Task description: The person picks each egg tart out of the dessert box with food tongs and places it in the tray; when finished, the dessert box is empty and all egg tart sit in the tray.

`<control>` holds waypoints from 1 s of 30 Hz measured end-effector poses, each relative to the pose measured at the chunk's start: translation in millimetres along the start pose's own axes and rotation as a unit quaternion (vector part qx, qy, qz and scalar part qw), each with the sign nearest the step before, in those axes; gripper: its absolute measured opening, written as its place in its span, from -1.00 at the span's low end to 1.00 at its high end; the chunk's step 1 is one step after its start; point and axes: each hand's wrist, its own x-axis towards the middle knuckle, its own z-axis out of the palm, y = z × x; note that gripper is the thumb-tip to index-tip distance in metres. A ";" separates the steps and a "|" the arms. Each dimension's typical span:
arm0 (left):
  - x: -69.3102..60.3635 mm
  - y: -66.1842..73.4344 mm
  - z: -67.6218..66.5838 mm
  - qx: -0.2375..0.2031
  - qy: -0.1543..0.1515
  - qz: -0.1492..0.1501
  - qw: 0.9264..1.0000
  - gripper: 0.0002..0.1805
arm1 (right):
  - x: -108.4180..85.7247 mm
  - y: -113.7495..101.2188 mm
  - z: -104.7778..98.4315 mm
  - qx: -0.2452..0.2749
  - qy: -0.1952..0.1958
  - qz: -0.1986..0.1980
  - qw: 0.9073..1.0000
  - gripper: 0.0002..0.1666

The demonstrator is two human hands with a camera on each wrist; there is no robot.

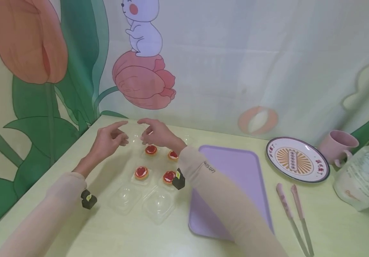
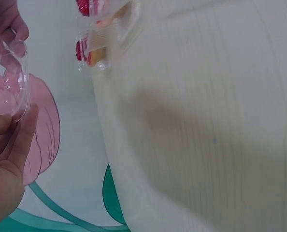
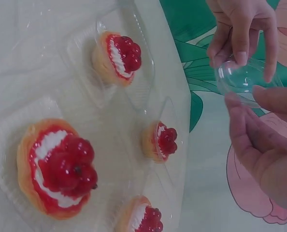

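Up over the far edge of the table, both hands hold a clear plastic piece (image 3: 240,79) with a raised dome, like part of a pastry box. My left hand (image 1: 106,141) pinches one edge of it between thumb and fingers. On the opposite edge, the thumb and fingers of my right hand (image 1: 162,134) pinch it too. Below the hands, several small tarts with red berries and white cream, such as this front tart (image 1: 141,173), sit in clear plastic boxes. A larger-looking tart (image 3: 59,169) is close to the right wrist camera. Part of the back row is hidden by the right hand.
Open clear box lids (image 1: 158,203) lie at the front of the boxes. A purple tray (image 1: 232,160) is under the right forearm. Farther right are a patterned plate (image 1: 298,160), two pink-handled knives (image 1: 295,210), a pink mug (image 1: 336,146) and a spouted pouch (image 1: 364,175).
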 end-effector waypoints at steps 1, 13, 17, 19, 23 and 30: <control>-0.7 -0.1 -3.0 -0.009 -0.010 -0.009 1.000 -0.43 | -0.2 -1.5 2.3 0.001 0.012 -0.001 1.000 -0.28; -10.1 -15.0 -36.0 -0.029 -0.115 -0.049 0.992 -0.43 | 8.4 -20.1 39.0 -0.082 0.032 0.044 0.995 -0.29; -12.6 -23.4 -42.2 -0.006 -0.154 -0.068 0.986 -0.43 | 13.3 -26.7 52.2 -0.137 0.008 0.054 0.989 -0.32; -13.9 -28.8 -43.9 0.005 -0.168 -0.077 0.983 -0.43 | 15.8 -28.6 58.6 -0.158 0.002 0.055 0.986 -0.34; -17.1 -37.9 -43.8 0.017 -0.190 -0.095 0.977 -0.44 | 19.6 -26.9 69.3 -0.183 -0.006 0.057 0.982 -0.37; -24.7 -49.4 -37.8 0.017 -0.211 -0.107 0.972 -0.48 | 20.9 -20.4 81.2 -0.199 -0.029 0.079 0.976 -0.37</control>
